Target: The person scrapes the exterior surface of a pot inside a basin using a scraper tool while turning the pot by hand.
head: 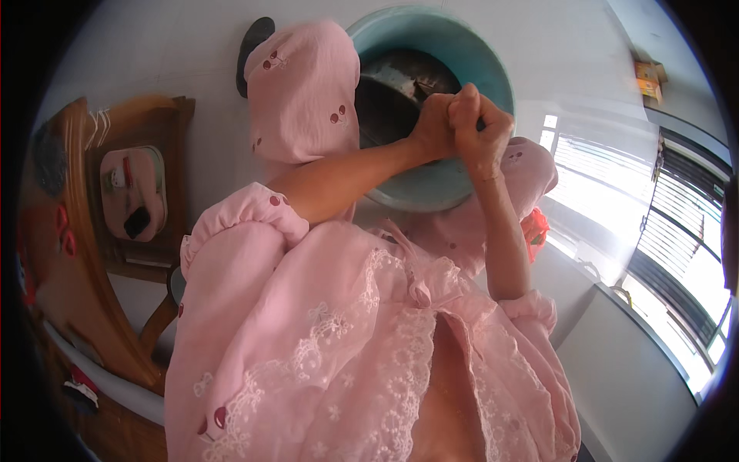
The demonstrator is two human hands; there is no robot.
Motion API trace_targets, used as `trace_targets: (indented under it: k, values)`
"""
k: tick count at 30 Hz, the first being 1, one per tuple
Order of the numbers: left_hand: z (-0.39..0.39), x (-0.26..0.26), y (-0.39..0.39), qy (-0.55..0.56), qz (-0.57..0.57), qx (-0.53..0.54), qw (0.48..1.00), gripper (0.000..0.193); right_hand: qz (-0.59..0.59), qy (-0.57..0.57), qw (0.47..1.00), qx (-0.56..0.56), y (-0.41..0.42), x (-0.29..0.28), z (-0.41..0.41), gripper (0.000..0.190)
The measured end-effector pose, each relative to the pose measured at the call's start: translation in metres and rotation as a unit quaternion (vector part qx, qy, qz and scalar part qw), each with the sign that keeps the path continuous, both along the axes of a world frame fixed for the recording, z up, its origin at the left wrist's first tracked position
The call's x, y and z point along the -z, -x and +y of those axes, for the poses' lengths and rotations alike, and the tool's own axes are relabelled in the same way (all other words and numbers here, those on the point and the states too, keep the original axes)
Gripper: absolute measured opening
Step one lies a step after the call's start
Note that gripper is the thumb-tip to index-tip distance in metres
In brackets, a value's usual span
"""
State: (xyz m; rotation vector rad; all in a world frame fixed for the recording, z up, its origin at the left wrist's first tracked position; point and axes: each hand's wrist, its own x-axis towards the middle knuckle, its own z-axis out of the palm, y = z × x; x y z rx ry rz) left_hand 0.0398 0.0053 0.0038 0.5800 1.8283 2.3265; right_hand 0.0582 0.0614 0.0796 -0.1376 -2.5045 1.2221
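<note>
My left hand (436, 126) and my right hand (482, 128) are pressed together above a teal basin (413, 193), towards its right side. Both have folded fingers, and nothing shows between them; whether something small is hidden inside cannot be told. Dark contents (387, 110) with a glossy patch and small pale and reddish bits lie in the basin, partly hidden by my hands and left forearm. I cannot tell whether they are liquid, cloth or a vessel. The basin stands between my knees, in pink trousers (306, 98) with a cherry print.
A dark shoe (254, 55) is beside the left knee. At left stands wooden furniture (107, 277) with a pink tray (115, 208) holding small items. A red plastic bag (535, 231) lies beyond my right forearm. A barred window (681, 231) and small boxes (649, 81) are at right.
</note>
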Motion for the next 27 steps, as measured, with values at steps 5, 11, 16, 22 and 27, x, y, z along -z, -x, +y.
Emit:
trace_targets:
  k: [5,11,16,22,27]
  values:
    - [0.0,0.009,0.0,-0.023,-0.055,0.02,0.998,0.021,-0.034,-0.011,0.999,-0.005,0.003,0.0,0.001,0.033]
    - [-0.003,-0.014,-0.006,0.015,0.006,-0.027,1.0,0.02,0.017,-0.002,1.0,-0.001,-0.004,-0.006,-0.002,0.033]
    - [0.0,0.006,0.004,0.025,0.002,-0.013,1.0,0.02,-0.025,0.0,1.0,-0.014,0.007,-0.001,0.001,0.032]
    - [0.0,0.0,-0.001,-0.01,0.004,-0.046,0.999,0.022,-0.016,-0.007,1.0,-0.024,0.004,-0.006,-0.004,0.033]
    - [0.0,0.002,0.004,-0.011,-0.02,-0.035,0.999,0.023,-0.037,0.005,0.999,-0.031,0.011,-0.005,-0.003,0.032]
